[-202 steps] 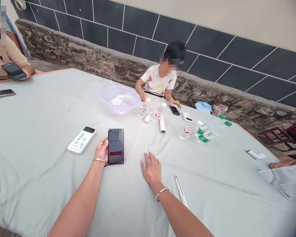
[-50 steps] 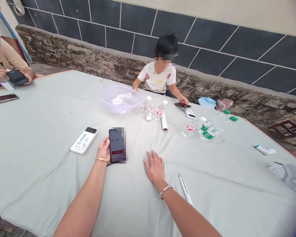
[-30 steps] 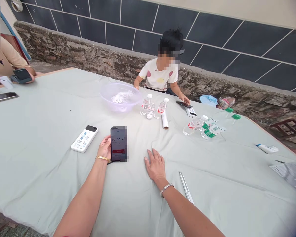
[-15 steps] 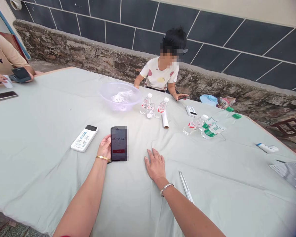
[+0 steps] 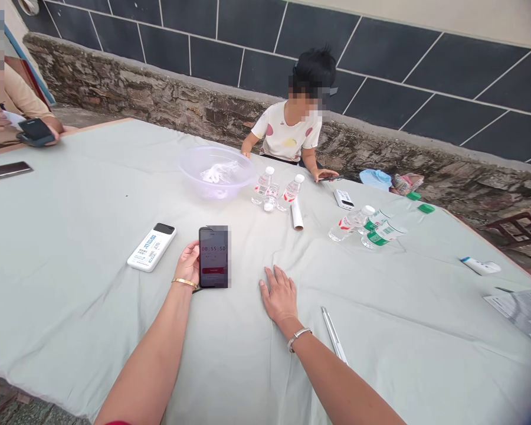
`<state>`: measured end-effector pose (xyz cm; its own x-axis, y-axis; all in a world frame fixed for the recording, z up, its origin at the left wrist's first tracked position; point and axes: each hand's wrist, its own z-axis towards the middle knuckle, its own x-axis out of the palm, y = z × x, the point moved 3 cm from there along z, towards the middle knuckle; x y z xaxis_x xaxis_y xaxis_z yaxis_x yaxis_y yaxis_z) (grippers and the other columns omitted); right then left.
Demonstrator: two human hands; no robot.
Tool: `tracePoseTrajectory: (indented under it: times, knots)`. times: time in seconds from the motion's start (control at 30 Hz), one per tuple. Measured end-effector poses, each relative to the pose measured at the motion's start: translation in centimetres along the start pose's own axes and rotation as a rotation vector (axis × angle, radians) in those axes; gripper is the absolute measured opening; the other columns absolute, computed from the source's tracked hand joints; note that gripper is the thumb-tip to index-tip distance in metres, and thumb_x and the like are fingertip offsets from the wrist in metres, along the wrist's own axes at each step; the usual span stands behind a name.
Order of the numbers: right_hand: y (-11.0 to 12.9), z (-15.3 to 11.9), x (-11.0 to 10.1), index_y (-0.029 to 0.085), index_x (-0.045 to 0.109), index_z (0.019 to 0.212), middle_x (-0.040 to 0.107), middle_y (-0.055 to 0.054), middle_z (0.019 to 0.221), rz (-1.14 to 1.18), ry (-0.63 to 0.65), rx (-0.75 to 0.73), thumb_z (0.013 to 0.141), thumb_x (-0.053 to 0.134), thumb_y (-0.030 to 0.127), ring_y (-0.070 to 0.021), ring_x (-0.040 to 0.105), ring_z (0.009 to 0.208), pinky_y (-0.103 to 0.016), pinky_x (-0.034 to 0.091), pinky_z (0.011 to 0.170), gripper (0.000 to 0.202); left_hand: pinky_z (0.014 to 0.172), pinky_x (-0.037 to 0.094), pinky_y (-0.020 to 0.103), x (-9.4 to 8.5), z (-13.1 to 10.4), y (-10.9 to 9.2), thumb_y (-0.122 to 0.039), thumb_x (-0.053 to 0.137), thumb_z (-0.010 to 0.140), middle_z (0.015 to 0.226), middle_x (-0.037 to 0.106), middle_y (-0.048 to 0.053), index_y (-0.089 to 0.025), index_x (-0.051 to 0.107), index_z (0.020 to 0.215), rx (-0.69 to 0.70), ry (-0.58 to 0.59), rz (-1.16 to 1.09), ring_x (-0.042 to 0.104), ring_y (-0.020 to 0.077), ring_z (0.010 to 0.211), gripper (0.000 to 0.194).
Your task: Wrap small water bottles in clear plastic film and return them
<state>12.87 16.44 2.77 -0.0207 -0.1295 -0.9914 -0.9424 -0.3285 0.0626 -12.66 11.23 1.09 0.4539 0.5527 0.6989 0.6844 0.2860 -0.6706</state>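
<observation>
My left hand (image 5: 188,262) is closed around the left edge of a dark phone (image 5: 213,260), whose screen shows a timer reading 00:55:50. Flat on the pale tablecloth (image 5: 243,348) lies my right hand (image 5: 279,294), palm down with its fingers spread and nothing in it. A white power bank (image 5: 152,248) rests to the left of my left hand. Right of my right wrist is a slim silver-white object (image 5: 334,333), its lower end hidden by my forearm.
Beyond my hands stand a translucent purple basin (image 5: 216,177), several water bottles (image 5: 291,192) and a white roll (image 5: 297,215). A person (image 5: 289,133) sits across the table with a device; another (image 5: 22,100) sits far left. Papers (image 5: 520,313) lie at right.
The timer went from 00:55:49 to 00:55:50. At far left, the other person's hand with paper has lifted slightly. My own hands have stayed in place.
</observation>
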Motion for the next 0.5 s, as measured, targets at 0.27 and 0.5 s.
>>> tracePoseTrajectory:
  times: [0.27, 0.5]
  knots:
    - [0.07, 0.02, -0.05, 0.023, 0.038, 0.144, 0.032, -0.006, 0.154, 0.001, -0.005, -0.001, 0.096, 0.026, 0.041, -0.0208, 0.024, 0.142, -0.042, 0.014, 0.115, 0.053, 0.068, 0.056, 0.032, -0.10, 0.17, 0.01, -0.038, 0.088, 0.053, 0.077, 0.073, 0.003, -0.019, 0.065, 0.091, -0.005, -0.015, -0.012, 0.068, 0.0163, 0.067, 0.049]
    - [0.09, 0.05, -0.04, 0.023, 0.039, 0.144, 0.032, -0.007, 0.153, 0.002, -0.011, -0.001, 0.096, 0.026, 0.041, -0.0216, 0.025, 0.141, -0.042, 0.015, 0.114, 0.053, 0.061, 0.054, 0.026, 0.11, 0.05, -0.30, -0.038, 0.089, 0.052, 0.074, 0.072, 0.001, -0.019, 0.065, 0.088, 0.018, -0.068, -0.013, 0.066, 0.0132, 0.062, 0.047]
